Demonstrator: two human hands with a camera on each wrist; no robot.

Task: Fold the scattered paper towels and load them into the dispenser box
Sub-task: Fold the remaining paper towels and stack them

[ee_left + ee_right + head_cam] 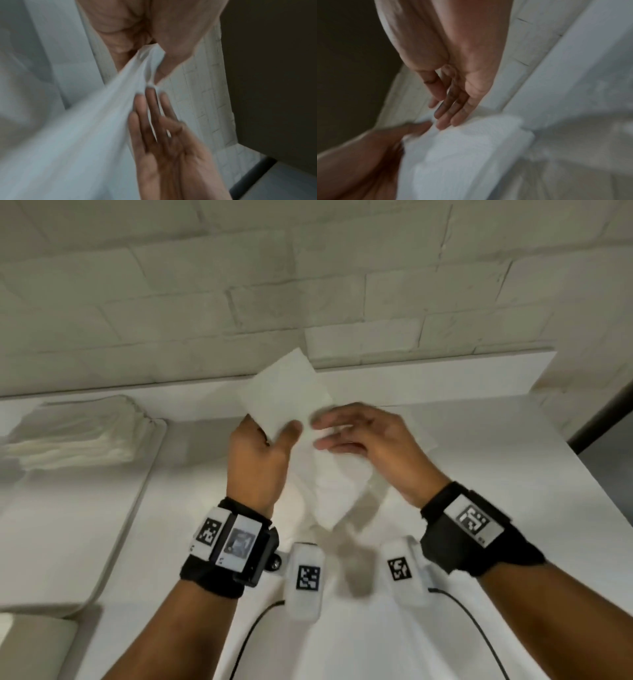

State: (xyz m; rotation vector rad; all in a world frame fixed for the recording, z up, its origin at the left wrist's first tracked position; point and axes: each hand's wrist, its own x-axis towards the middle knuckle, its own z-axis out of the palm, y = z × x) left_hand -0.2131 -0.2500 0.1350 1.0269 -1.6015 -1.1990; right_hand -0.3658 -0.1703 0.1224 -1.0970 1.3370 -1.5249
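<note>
A white paper towel (286,392) stands up in the air above the white table (496,508), and its lower part hangs down between my wrists. My left hand (270,434) pinches the towel's edge between thumb and fingers; the left wrist view shows that left hand (152,63) gripping bunched towel (89,121). My right hand (329,433) is beside it with straight fingers, and its fingertips (448,121) touch the towel (471,151). All views are blurred by motion.
A stack of folded white towels (72,436) lies at the left in a white soft-edged container (113,529). A white ledge (445,374) runs along the brick wall behind. Cables (479,625) trail over the table's near part.
</note>
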